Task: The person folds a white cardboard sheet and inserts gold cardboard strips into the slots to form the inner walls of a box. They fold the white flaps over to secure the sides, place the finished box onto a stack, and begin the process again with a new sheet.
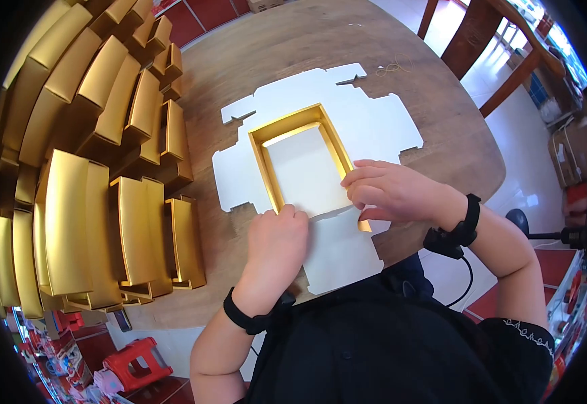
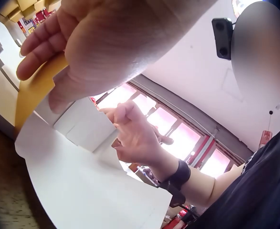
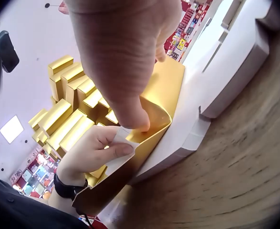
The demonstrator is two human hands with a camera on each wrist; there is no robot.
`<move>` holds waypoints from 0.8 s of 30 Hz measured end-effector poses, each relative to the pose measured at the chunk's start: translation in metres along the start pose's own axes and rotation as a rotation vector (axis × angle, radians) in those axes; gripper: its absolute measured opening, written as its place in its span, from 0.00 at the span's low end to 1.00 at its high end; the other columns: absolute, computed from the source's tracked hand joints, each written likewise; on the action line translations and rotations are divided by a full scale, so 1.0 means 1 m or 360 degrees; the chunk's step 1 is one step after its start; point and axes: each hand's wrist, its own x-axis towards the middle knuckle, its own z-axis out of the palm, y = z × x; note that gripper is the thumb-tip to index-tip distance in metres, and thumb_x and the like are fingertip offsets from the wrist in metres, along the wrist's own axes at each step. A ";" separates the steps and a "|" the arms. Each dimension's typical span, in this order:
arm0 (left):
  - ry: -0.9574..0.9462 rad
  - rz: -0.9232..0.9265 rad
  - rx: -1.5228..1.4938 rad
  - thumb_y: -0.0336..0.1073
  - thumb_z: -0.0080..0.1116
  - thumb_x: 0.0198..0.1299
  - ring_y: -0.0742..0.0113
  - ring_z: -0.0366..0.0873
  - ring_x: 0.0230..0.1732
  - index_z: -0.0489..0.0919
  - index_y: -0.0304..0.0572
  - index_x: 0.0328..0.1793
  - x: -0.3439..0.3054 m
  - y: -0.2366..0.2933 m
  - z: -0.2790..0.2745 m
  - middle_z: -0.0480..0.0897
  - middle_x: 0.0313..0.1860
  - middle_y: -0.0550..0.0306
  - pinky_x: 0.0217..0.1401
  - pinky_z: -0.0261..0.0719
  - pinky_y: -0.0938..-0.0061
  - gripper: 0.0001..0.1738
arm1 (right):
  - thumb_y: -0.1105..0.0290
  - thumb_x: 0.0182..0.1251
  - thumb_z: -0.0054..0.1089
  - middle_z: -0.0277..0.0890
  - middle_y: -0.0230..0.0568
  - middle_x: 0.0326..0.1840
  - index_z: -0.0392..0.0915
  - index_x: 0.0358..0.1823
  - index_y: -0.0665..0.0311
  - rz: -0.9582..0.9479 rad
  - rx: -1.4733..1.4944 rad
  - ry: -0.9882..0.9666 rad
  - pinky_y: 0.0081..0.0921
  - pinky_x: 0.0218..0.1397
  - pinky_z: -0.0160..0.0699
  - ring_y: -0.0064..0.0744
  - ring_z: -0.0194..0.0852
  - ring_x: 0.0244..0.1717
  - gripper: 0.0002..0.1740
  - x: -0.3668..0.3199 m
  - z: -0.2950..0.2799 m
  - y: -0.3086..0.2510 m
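A partly folded gold cardboard box sits on flat white cardboard blanks, with gold walls on three sides and a white inner base. On the side toward the person, a white flap extends flat. My left hand pinches the near end of the left wall; in the left wrist view its thumb lies against white card and its fingers against gold. My right hand grips the right wall near its front end, where a gold strip bends beneath the thumb in the right wrist view.
Stacked gold boxes fill the table's left side. A thin looped string lies on the wooden table at the far right. Beyond the table are a wooden chair and, at lower left, a red plastic stool.
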 end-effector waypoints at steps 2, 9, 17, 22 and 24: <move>0.0032 0.0011 -0.0004 0.33 0.61 0.57 0.53 0.79 0.30 0.78 0.41 0.29 -0.001 -0.002 0.001 0.77 0.27 0.53 0.34 0.78 0.62 0.06 | 0.75 0.56 0.68 0.79 0.45 0.51 0.72 0.40 0.62 -0.0039 -0.0047 0.0027 0.38 0.69 0.72 0.42 0.76 0.60 0.13 -0.002 0.001 0.004; 0.0080 0.0039 -0.0025 0.33 0.61 0.57 0.53 0.79 0.29 0.77 0.41 0.28 -0.002 -0.003 0.001 0.76 0.27 0.53 0.34 0.78 0.61 0.07 | 0.77 0.60 0.63 0.80 0.46 0.52 0.71 0.38 0.64 -0.0092 -0.0121 0.0079 0.34 0.61 0.80 0.44 0.77 0.62 0.09 0.000 0.000 0.006; 0.0043 0.0047 0.0031 0.33 0.62 0.56 0.53 0.79 0.29 0.78 0.42 0.28 -0.001 -0.002 0.002 0.77 0.27 0.53 0.34 0.78 0.62 0.07 | 0.77 0.58 0.64 0.79 0.46 0.53 0.71 0.36 0.63 -0.0187 -0.0237 0.0200 0.34 0.61 0.80 0.43 0.75 0.66 0.10 -0.010 0.013 0.011; 0.0038 0.0048 -0.0037 0.32 0.62 0.56 0.52 0.80 0.30 0.78 0.42 0.28 0.000 -0.004 0.000 0.77 0.28 0.52 0.35 0.79 0.60 0.06 | 0.69 0.58 0.69 0.76 0.45 0.63 0.71 0.44 0.60 -0.0335 -0.0369 -0.0053 0.46 0.66 0.77 0.47 0.67 0.72 0.16 -0.013 0.002 0.009; 0.0027 0.0031 -0.0060 0.32 0.61 0.56 0.52 0.80 0.31 0.78 0.42 0.29 0.000 -0.004 -0.001 0.77 0.28 0.52 0.35 0.79 0.60 0.06 | 0.61 0.56 0.73 0.73 0.43 0.66 0.72 0.46 0.58 -0.0114 -0.0307 -0.0219 0.56 0.71 0.68 0.45 0.62 0.76 0.21 -0.012 -0.005 -0.007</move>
